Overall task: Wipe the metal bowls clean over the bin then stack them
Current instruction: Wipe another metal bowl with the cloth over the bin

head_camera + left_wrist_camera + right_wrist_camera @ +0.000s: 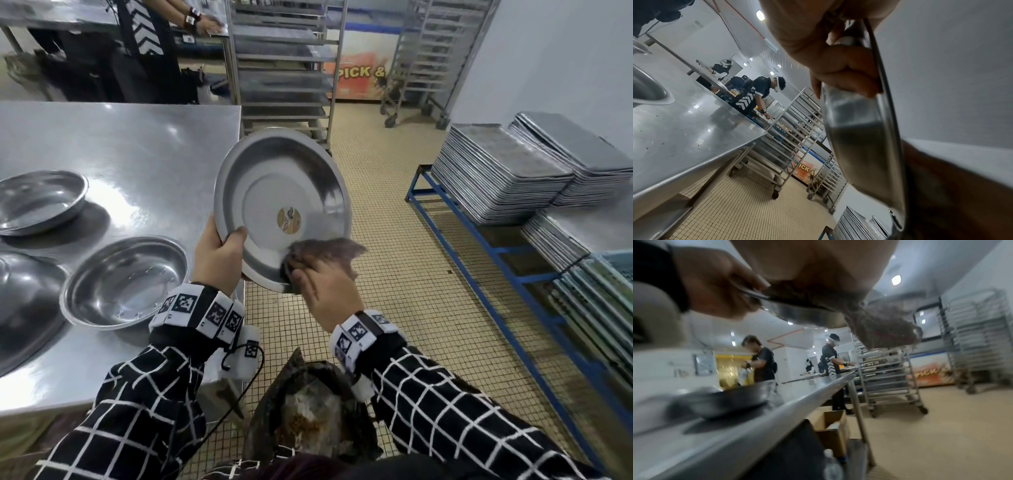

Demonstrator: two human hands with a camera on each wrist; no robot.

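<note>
Down at the person's feet stood the bin (301, 411), its dark liner open and brownish food scraps heaped inside. Above it, beyond the table's edge, the left hand (219, 255) gripped a wide metal bowl (274, 192) by its near-left rim, thumb curled over the lip and fingers behind, tilting it so the inside faced the person; a round sticker (289, 220) sat at its centre and the inside looked bare otherwise. The right hand (325, 291) pressed a brown-grey cloth (325, 248) against the bowl's lower inner wall, fingers laid over the cloth, one corner of it hanging past the rim. To the left, on the steel table (137, 144), a second bowl (125, 282) stood upright holding nothing but a few specks, a third bowl (41, 202) stood farther back, and a dark domed one (24, 301) lay at the near edge. Across the tiled floor, baking trays (496, 171) were stacked on a blue frame.
</note>
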